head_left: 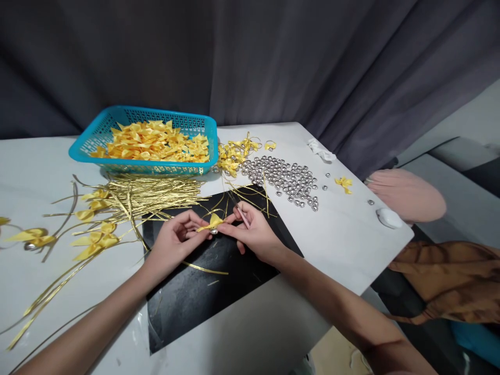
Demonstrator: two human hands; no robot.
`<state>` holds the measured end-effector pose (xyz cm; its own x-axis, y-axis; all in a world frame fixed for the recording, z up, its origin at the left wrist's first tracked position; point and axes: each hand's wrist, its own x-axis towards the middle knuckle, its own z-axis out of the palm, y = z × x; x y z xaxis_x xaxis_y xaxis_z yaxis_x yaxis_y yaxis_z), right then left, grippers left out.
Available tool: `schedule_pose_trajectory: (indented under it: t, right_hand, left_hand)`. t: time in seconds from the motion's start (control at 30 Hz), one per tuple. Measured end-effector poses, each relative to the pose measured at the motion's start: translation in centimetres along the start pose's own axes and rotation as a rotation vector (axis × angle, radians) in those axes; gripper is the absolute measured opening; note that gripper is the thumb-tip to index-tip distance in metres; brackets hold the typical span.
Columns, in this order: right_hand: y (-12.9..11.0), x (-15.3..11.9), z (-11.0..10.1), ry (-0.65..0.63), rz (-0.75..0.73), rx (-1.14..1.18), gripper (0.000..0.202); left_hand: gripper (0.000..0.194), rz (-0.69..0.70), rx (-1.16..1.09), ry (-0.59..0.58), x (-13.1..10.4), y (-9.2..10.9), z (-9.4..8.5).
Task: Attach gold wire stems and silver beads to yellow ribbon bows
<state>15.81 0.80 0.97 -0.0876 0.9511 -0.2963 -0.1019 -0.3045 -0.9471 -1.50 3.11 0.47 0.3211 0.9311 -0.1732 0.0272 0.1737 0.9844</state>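
Observation:
Above a black mat (187,307), my left hand (179,234) pinches the left side of a yellow ribbon bow (214,221). A silver bead (213,231) sits at the lower edge of the bow, between the fingertips of both hands. My right hand (253,229) pinches the bow's right side with thumb and fingertip. A slim pinkish tool (244,216) with a dark, thin tip also lies in the right hand's fingers, pointing up and left. Left of the mat are finished-looking yellow bows (97,239) with gold ties.
A blue basket (144,167) of yellow ribbon pieces stands at the back. Gold ties (156,192) lie before it. Silver beads (285,179) are spread right of centre. A white mouse-like object (389,218) is near the right corner, beside a pink rounded thing (406,195).

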Motion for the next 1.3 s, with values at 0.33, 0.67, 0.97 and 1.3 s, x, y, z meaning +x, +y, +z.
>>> schedule_pose_trajectory:
  t: [0.33,0.67,0.97,1.3]
  right_hand:
    - [-0.03,0.04,0.13,0.057,-0.027,-0.004,0.043]
    - [-0.32,-0.37,0.76,0.036,0.006,-0.056,0.032]
    - [-0.43,-0.11,0.43,0.018,-0.033,-0.101,0.03]
    - [-0.42,-0.18,-0.03,-0.023,-0.058,-0.099,0.033]
  left_hand:
    - [0.024,0.013,0.028,-0.036,-0.13,-0.41,0.02]
    - [0.029,0.008,0.042,-0.121,-0.18,-0.39,0.34]
    - [0.026,-0.103,-0.002,-0.08,0.0,0.18,0.15]
    - [0.036,-0.064,-0.016,-0.092,0.11,-0.01,-0.25]
